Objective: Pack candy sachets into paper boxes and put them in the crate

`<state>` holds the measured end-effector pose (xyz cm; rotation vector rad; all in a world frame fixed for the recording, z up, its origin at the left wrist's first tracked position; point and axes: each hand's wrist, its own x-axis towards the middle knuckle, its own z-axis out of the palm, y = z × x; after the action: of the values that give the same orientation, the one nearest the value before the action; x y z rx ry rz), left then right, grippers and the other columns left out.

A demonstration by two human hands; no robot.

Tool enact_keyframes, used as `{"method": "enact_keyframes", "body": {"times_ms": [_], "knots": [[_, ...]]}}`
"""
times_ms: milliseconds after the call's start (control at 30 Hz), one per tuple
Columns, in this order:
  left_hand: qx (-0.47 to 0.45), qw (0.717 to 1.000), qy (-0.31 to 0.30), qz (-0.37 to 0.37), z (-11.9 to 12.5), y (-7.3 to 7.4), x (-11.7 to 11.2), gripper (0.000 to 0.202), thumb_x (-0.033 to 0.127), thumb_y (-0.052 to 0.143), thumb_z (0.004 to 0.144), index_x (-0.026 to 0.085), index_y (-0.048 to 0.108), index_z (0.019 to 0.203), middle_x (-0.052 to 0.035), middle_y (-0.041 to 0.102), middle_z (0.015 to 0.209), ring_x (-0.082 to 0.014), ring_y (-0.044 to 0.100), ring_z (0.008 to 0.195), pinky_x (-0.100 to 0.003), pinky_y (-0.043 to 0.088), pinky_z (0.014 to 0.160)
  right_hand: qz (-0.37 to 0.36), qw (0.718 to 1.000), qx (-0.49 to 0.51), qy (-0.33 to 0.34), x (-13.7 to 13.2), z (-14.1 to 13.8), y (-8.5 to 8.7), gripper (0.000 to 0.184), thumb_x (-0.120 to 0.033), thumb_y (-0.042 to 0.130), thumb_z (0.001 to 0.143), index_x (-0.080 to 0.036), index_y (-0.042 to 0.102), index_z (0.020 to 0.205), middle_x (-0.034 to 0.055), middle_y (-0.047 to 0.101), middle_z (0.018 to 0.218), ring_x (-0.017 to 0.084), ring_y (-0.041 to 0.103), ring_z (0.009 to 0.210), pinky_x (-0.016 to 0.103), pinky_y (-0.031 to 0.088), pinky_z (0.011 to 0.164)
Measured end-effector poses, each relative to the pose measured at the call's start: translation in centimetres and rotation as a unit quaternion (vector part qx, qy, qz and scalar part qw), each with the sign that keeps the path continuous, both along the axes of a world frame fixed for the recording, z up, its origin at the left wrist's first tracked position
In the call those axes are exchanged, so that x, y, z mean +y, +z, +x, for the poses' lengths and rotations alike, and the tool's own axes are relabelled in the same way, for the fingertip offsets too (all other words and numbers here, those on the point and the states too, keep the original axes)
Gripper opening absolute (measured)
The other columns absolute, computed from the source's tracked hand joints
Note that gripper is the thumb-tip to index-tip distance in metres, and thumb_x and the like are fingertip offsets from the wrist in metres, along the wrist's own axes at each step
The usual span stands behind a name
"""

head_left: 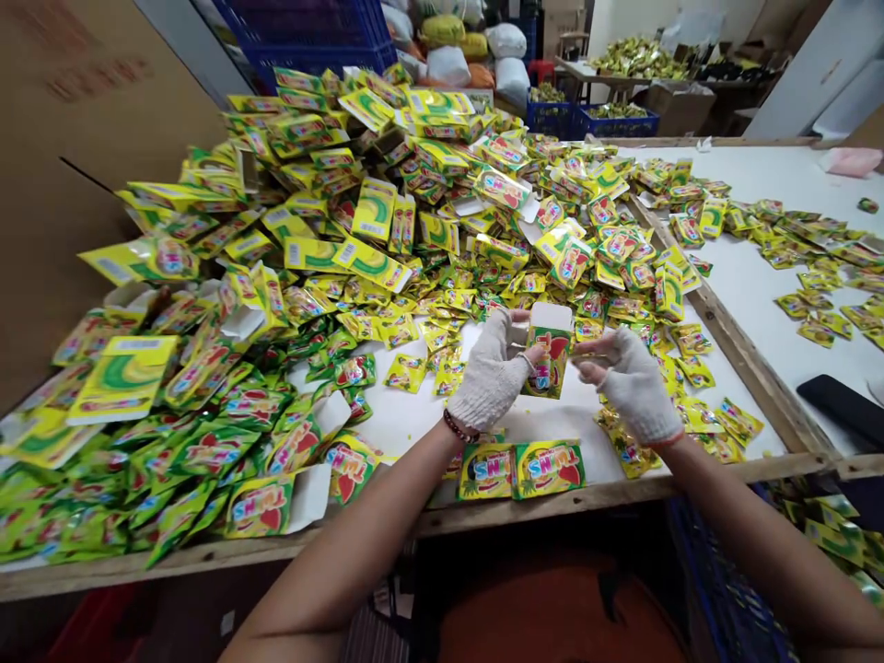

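I'd keep the box (552, 368) upright in the left hand's (489, 373) hold; the right hand's (635, 387), just beside it, I can't tell.

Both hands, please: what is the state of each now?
Left hand: closed, holding a box.
Right hand: beside it; open or closed cannot be told.

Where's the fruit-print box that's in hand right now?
In the head view, the fruit-print box is just right of centre, held in the gloved left hand over the white tabletop, with the gloved right hand beside it.
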<state>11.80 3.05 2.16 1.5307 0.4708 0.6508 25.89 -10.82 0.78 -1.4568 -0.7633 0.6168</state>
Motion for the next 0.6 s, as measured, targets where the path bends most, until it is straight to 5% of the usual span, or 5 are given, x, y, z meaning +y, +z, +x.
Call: {"method": "enact_keyframes", "body": {"times_ms": [233,400,500,600], "knots": [[0.003,0.998,-0.053,-0.028,-0.6,-2.3,0.9,0.045,0.033,0.071,0.079,0.017,0.051,0.115,-0.0087,0.069,0.105,-0.0182,0.068,0.091,-0.029,0.056,0.076,0.025,0.992,0.064,0.103,3.5,-0.5,-1.6,0.044,-0.039,0.080,0.072,-0.023,0.050,0.099,0.0003,0.067,0.086,0.016,0.065,0.075,0.030,0.056,0.067],[0.071,0.990,-0.066,0.100,-0.9,-2.9,1.7,0.015,0.027,0.065,0.080,0.015,0.064,0.089,-0.0015,0.067,0.082,-0.0130,0.060,0.075,-0.024,0.048,0.068,-0.072,0.980,-0.079,0.166,2.3,0.3,-2.2,0.018,-0.036,0.065,0.085,-0.018,0.066,0.085,0.0021,0.067,0.076,0.015,0.059,0.069,0.028,0.049,0.062],[0.134,0.980,-0.074,0.130,-1.0,-2.6,2.0,0.015,0.027,0.064,0.079,0.014,0.061,0.072,0.0011,0.059,0.068,-0.0109,0.051,0.066,-0.022,0.040,0.059,-0.117,0.971,-0.138,0.157,2.0,0.2,-2.2,0.024,-0.035,0.061,0.087,-0.018,0.062,0.070,0.0000,0.059,0.062,0.013,0.051,0.059,0.027,0.043,0.056],[0.117,0.989,-0.070,0.055,-1.1,-2.4,2.1,0.024,0.025,0.069,0.075,0.015,0.060,0.095,0.0032,0.057,0.071,-0.0094,0.049,0.062,-0.022,0.039,0.058,-0.101,0.984,-0.045,0.141,2.2,-0.1,-2.1,0.023,-0.039,0.067,0.084,-0.020,0.062,0.096,-0.0013,0.062,0.070,0.013,0.054,0.060,0.026,0.046,0.056]]}}
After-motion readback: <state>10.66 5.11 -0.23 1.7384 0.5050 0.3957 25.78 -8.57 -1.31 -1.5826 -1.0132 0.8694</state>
